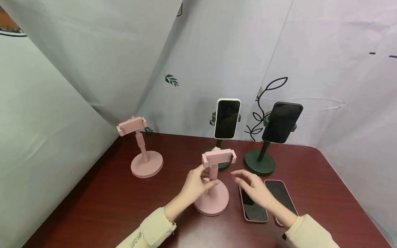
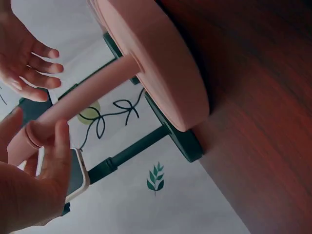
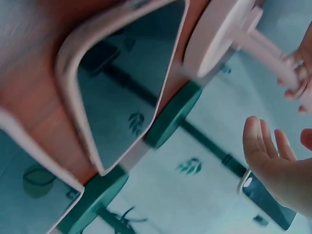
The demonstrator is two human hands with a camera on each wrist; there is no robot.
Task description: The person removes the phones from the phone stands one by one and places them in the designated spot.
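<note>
A pink phone stand (image 1: pixel 212 203) with a round base and an unfilled clamp stands at the front middle of the table. My left hand (image 1: pixel 194 186) holds its pole, thumb on one side and fingers behind, just under the clamp. In the left wrist view the thumb lies by the collar of the pink pole (image 2: pixel 92 95). To the right, my right hand (image 1: pixel 255 193) hovers with loosely bent fingers and nothing in them. Below it lie two pink-edged phones, one nearer phone (image 1: pixel 254 210) and one farther right phone (image 1: pixel 283 196), both partly hidden by the hand and forearm.
Another pink stand (image 1: pixel 147 164) is at the back left, its clamp bare. Behind, two dark green stands hold a white-framed phone (image 1: pixel 227 119) and a black phone (image 1: pixel 282 122). White printed cloth (image 1: pixel 198 86) hangs around the dark red table (image 1: pixel 105 206).
</note>
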